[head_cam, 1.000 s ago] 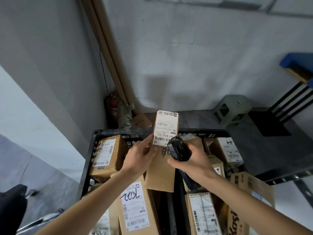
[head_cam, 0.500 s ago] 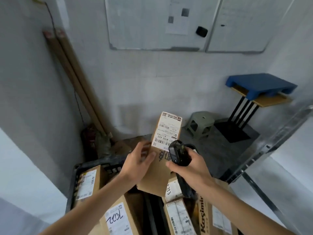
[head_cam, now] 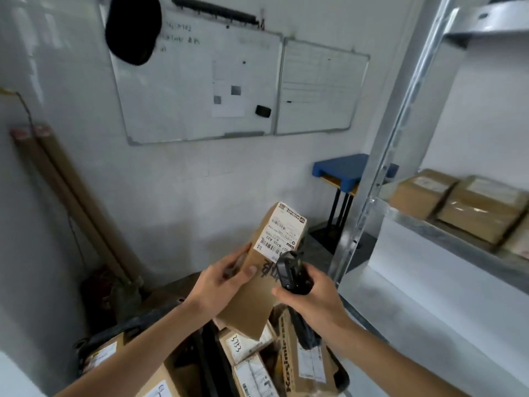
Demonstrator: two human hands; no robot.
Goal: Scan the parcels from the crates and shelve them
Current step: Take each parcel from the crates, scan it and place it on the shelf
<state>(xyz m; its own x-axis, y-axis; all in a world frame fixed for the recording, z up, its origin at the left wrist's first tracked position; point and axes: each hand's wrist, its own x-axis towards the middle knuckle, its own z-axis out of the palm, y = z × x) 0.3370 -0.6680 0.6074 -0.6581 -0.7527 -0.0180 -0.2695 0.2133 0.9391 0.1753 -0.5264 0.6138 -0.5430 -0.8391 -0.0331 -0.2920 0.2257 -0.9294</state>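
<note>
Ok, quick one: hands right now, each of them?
Left hand: grips the cardboard parcel, thumb across its front.
Right hand: holds the black scanner, beside the parcel's label.

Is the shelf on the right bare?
No, cardboard boxes already sit on the metal shelf at the right.
</note>
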